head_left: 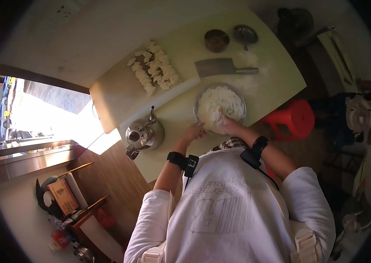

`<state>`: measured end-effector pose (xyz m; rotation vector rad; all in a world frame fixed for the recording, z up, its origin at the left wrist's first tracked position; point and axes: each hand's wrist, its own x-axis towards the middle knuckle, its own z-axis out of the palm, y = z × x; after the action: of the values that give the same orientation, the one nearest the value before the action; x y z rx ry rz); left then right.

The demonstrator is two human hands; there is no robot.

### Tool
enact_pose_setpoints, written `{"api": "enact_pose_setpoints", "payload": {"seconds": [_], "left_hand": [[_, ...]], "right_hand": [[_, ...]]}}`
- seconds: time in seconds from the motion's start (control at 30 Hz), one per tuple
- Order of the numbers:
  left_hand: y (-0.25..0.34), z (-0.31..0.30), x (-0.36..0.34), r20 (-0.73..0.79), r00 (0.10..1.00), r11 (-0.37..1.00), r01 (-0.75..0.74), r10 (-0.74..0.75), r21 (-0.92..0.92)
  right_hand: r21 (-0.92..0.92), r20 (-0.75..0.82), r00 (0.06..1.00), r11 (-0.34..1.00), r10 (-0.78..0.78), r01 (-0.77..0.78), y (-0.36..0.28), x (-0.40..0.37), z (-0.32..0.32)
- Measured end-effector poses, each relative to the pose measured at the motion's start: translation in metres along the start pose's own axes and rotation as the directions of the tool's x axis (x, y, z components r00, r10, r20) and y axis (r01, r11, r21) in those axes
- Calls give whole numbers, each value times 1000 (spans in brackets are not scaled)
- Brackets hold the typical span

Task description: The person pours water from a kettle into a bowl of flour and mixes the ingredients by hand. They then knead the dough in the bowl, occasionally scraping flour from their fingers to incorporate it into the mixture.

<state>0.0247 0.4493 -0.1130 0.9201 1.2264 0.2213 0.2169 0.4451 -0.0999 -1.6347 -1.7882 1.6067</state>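
**A:** Status of the work, left to right?

**B:** Kettle [144,133] stands at the near left edge of the tabletop [273,87]. Behind it, a cutting board [115,94] carries a heap of cut dough pieces [155,68]; that portion looks finished. Left hand [194,130] rests against the rim of the glass bowl [195,105]. I cannot tell whether its grip clasps the rim.

**A:** And the bowl?

**B:** It sits mid-tabletop and holds a white flour mass [220,101], loose and shaggy, with no smooth ball formed. By my judgement the mixing is only partly done. Right hand [229,125] is sunk in the mass, so I cannot tell its grip.

**A:** Obstructions?

**B:** Cleaver [220,68] lies just beyond the bowl, apart from both hands. Red stool [293,118] stands beside the tabletop's right edge.
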Motion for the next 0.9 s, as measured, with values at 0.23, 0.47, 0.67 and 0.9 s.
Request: {"api": "enact_pose_setpoints", "payload": {"seconds": [0.23, 0.47, 0.67, 0.9], "left_hand": [[-1, -1, -10, 51, 996, 996, -73, 75, -51], [7, -7, -16, 102, 995, 1000, 9, -9, 4], [5, -21, -15, -11, 999, 999, -38, 38, -5], [10, -13, -9, -152, 975, 986, -167, 165, -3]], "right_hand": [[-328, 29, 971, 915, -239, 235, 18, 11, 32], [-694, 274, 888, 563, -368, 448, -47, -3, -3], [-453, -241, 918, 873, -316, 182, -27, 25, -33], [-376, -87, 975, 913, -205, 158, -11, 55, -11]]}}
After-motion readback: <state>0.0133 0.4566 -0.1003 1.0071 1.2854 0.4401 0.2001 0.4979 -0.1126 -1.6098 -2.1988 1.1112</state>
